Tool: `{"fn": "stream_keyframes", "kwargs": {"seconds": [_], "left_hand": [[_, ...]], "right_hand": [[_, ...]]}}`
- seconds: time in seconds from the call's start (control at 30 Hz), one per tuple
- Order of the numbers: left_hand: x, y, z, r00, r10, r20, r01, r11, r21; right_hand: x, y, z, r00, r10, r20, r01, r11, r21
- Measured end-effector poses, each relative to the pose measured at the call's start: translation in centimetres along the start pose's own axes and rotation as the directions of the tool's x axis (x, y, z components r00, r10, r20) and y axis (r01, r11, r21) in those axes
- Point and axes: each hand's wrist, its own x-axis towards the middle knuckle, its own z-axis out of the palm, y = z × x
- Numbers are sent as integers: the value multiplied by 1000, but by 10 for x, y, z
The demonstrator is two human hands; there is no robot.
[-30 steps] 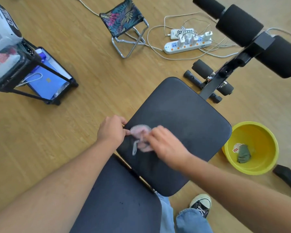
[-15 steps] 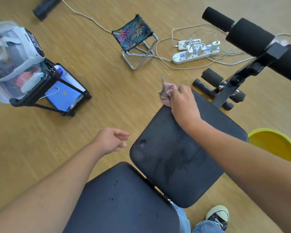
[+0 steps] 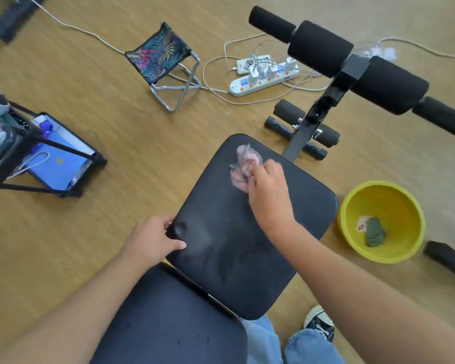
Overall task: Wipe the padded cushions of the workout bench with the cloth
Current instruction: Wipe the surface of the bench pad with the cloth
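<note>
The black seat cushion (image 3: 237,232) of the workout bench fills the middle of the head view, with a second black cushion (image 3: 174,324) nearer me. My right hand (image 3: 267,190) presses a crumpled pink cloth (image 3: 243,164) onto the far part of the seat cushion. My left hand (image 3: 153,240) grips the cushion's left near corner, thumb on top. Black foam rollers (image 3: 323,53) stand on the frame beyond the seat.
A yellow basin (image 3: 381,222) holding a dark rag sits on the wooden floor right of the bench. A power strip (image 3: 263,80) with cables and a small folding stool (image 3: 166,64) lie beyond. A black rack (image 3: 37,158) stands at the left. My shoe (image 3: 319,321) is below.
My right hand drew the cloth back from the far left edge onto the cushion's top. My left hand moved right from the air and took hold of the cushion's corner.
</note>
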Motion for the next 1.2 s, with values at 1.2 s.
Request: {"fn": "stream_keyframes", "kwargs": {"seconds": [1.2], "left_hand": [[5,-1,13,993,14,-121,8,984,179]], "right_hand": [[-92,88,-50,986,164,-27,-165,982,-94]]}}
